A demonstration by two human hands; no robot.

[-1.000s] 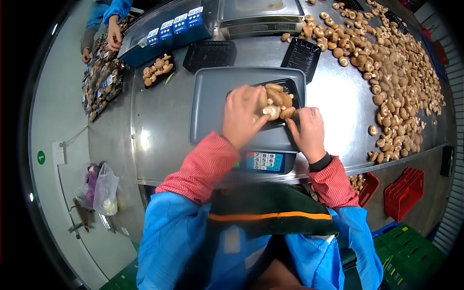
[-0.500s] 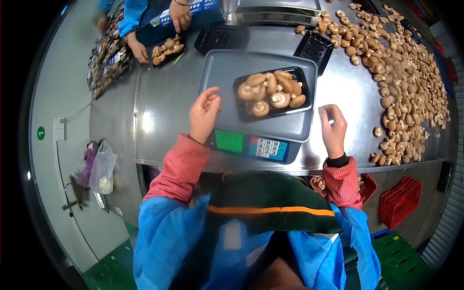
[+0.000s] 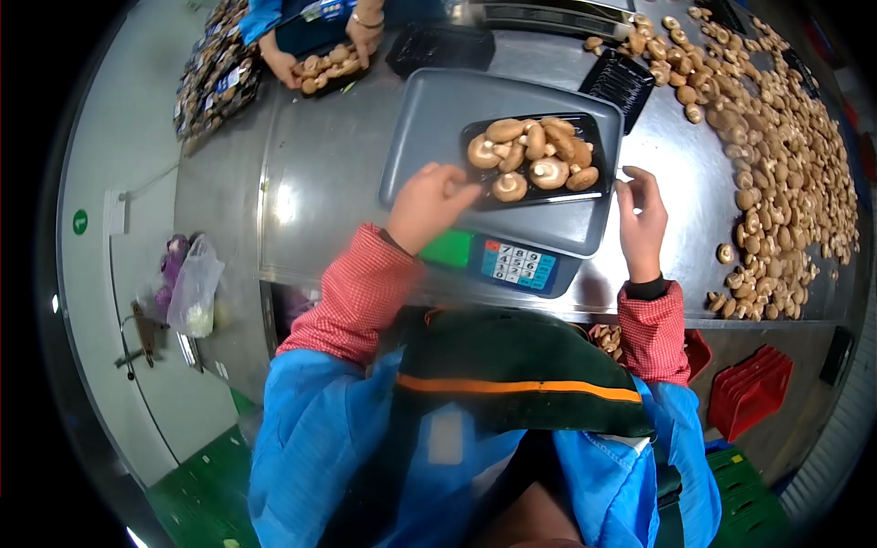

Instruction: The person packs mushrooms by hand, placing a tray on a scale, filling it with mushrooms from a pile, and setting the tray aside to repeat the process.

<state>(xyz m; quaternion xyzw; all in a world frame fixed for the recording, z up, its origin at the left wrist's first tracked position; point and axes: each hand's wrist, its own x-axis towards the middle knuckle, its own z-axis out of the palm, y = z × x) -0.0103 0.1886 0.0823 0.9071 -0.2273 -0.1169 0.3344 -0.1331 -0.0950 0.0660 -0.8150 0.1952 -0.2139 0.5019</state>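
A black tray (image 3: 537,196) with several brown mushrooms (image 3: 549,173) rests on the grey plate of a scale (image 3: 438,110). Near the tray's lower left corner is my left hand (image 3: 431,205), fingers curled and thumb reaching toward the tray; whether it touches is hard to tell. My right hand (image 3: 643,224) is at the right edge of the scale plate, fingers bent, with a gap between thumb and forefinger and nothing visible in it. The scale's green display is partly hidden behind my left wrist; its keypad (image 3: 517,265) shows.
Loose mushrooms (image 3: 776,155) cover the right of the metal table. Empty black trays (image 3: 618,87) (image 3: 440,49) lie beyond the scale. At the upper left, a co-worker's hands (image 3: 366,35) hold another mushroom tray (image 3: 331,80) beside packed trays (image 3: 215,82). Red crates (image 3: 751,393) stand below right.
My left hand has moved right, over the scale plate toward the tray. My right hand stays by the plate's right edge. The co-worker's hands now hold their tray on both sides. The view has shifted slightly.
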